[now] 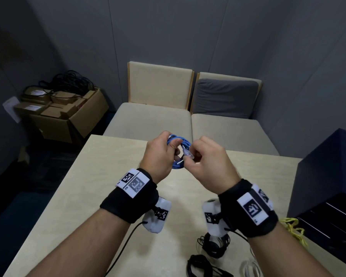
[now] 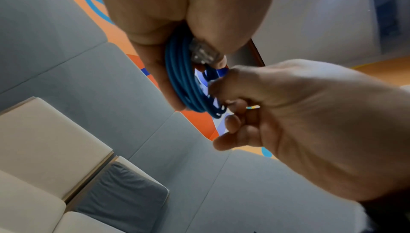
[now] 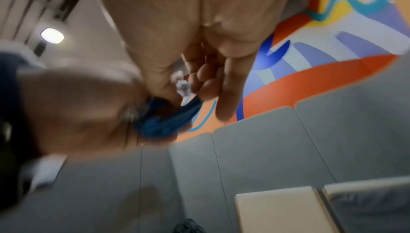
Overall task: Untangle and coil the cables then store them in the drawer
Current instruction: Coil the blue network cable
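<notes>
Blue cable (image 1: pixel 181 141) is wound into one coil, held up over the far end of the table (image 1: pixel 100 176). My left hand (image 1: pixel 160 154) is clamped around the loops. My right hand (image 1: pixel 210 158) pinches its clear plug (image 1: pixel 188 154). I judge the coiling nearly done on this one, with the end not yet secured and nothing stored.

Still lying on the table near me:
- two black cables (image 1: pixel 214 244)
- one yellow cable (image 1: pixel 294 228)
- one clear-looking cable (image 1: pixel 250 266)

One dark drawer unit (image 1: pixel 328 176) stands at my right; I cannot tell what is inside.
</notes>
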